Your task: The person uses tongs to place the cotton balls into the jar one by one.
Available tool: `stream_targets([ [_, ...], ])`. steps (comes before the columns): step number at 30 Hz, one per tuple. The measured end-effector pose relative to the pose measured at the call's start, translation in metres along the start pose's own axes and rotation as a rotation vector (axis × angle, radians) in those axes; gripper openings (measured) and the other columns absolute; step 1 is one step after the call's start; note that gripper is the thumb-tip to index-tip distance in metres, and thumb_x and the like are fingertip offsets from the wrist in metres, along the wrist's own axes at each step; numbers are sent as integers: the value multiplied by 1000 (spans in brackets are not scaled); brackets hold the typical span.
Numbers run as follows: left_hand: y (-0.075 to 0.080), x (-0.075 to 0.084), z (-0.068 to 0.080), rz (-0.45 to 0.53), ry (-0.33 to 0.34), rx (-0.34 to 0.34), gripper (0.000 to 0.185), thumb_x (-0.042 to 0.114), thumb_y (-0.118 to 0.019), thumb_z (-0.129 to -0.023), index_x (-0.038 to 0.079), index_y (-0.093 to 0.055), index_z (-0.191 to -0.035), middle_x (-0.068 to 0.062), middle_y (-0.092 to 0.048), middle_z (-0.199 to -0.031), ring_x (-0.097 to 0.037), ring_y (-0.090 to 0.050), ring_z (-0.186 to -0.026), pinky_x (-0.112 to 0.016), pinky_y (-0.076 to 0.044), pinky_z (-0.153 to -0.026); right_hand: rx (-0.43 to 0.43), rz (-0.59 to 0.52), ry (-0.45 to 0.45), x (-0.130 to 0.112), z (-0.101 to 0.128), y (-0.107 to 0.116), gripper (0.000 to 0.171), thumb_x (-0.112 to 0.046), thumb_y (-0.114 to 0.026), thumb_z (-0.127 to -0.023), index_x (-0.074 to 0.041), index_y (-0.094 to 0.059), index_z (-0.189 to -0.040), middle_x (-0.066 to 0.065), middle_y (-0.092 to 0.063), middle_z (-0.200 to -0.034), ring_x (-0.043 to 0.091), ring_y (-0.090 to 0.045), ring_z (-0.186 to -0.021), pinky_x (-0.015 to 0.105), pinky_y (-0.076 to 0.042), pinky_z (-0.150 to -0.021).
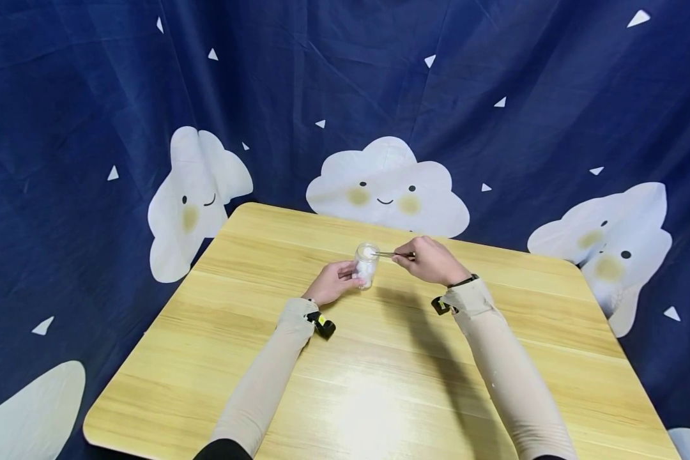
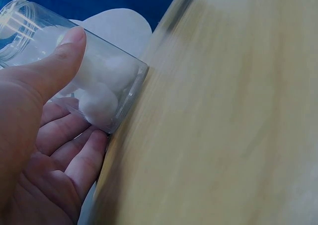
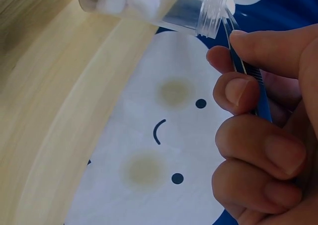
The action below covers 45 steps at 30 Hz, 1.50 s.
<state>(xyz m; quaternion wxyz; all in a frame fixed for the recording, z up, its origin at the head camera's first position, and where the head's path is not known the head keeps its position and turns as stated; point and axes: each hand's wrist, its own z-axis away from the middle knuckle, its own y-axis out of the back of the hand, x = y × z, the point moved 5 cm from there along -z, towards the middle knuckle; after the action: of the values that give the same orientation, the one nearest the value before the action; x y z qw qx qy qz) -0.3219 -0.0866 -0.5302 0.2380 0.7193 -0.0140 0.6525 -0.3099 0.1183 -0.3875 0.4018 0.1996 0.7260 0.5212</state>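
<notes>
Tweezers (image 1: 392, 254) lying level, tips at jar (image 1: 366, 265) mouth, pinched by right hand (image 1: 431, 260), left hand (image 1: 333, 282) gripping jar

We see the left hand (image 1: 335, 281) w/ fingers curled round a small clear glass jar (image 1: 366, 265) of white cotton balls, jar upright on the light wooden surface (image 1: 379, 383). Right hand (image 1: 431, 260) pinches thin metal tweezers (image 1: 392, 254), tips at the jar's mouth. Both arms in beige sleeves (image 1: 512, 370). Behind: dark blue cloth backdrop w/ white smiling clouds (image 1: 386, 186).
</notes>
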Motion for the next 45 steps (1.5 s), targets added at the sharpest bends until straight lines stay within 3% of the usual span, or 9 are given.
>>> stream_targets([
  [9, 0, -2, -2, -3, -18, 3, 67, 25, -78, -95, -5, -51, -148, -22, -55, -152, -34, -60, -136, -38, -52, -116, -7, 7, 10, -1, 1, 0, 29, -18, -65, -102, -20, -65, -73, -9, -43, -61, 6, -36, -53, 23, -28, -52],
  [17, 0, -4, -2, 0, -13, 2, 66, 24, -77, -95, -5, -51, -147, -23, -56, -151, -34, -61, -136, -39, -51, -116, -18, 7, 0, 0, 1, -2, 40, -19, -64, -103, -21, -52, -65, -9, -34, -60, 6, -31, -52, 23, -25, -53],
  [23, -1, -4, -2, -2, -22, 0, 63, 22, -77, -95, -4, -52, -147, -21, -58, -149, -33, -63, -133, -37, -53, -115, -14, -11, -20, -2, 2, 0, 29, -19, -64, -103, -18, -65, -74, -8, -44, -61, 6, -37, -53, 24, -32, -54],
  [36, -1, -6, -5, 8, -23, -6, 64, 22, -77, -95, -5, -52, -147, -22, -57, -150, -33, -62, -134, -37, -52, -116, 3, -29, -76, 3, 8, 9, 24, -21, -62, -104, -16, -69, -82, -5, -50, -63, 9, -41, -55, 25, -36, -55],
  [45, -1, -6, -4, -2, -9, -4, 65, 24, -77, -95, -4, -51, -147, -21, -57, -151, -33, -61, -135, -38, -51, -117, 37, -74, -146, 14, 19, 14, 22, -21, -59, -106, -12, -75, -94, 5, -71, -84, 18, -58, -69, 34, -50, -68],
])
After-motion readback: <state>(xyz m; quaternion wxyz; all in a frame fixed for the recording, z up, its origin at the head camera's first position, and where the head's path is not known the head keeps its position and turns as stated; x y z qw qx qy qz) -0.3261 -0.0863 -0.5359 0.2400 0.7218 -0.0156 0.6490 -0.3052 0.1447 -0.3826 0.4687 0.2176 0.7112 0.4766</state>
